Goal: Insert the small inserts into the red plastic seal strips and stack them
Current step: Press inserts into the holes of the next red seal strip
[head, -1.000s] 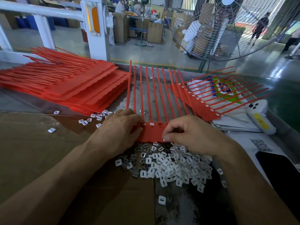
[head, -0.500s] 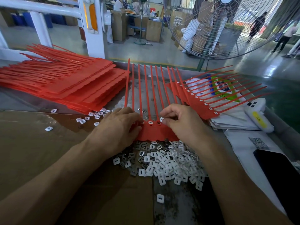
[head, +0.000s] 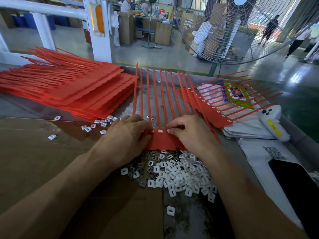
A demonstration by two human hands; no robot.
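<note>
The left hand [head: 126, 135] holds the seal strip [head: 162, 140] down; the right hand [head: 188, 130] pinches an insert [head: 168, 130] into it. Finished strips [head: 215, 116] lie at 2 o'clock; many loose inserts [head: 174, 175] remain.

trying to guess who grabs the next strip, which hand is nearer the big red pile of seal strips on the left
Left. The left hand rests on the strip being filled, just right of the big red pile; the right hand is farther right, across that strip.

Green factory floor [head: 172, 54], caged fan [head: 241, 28]
</note>
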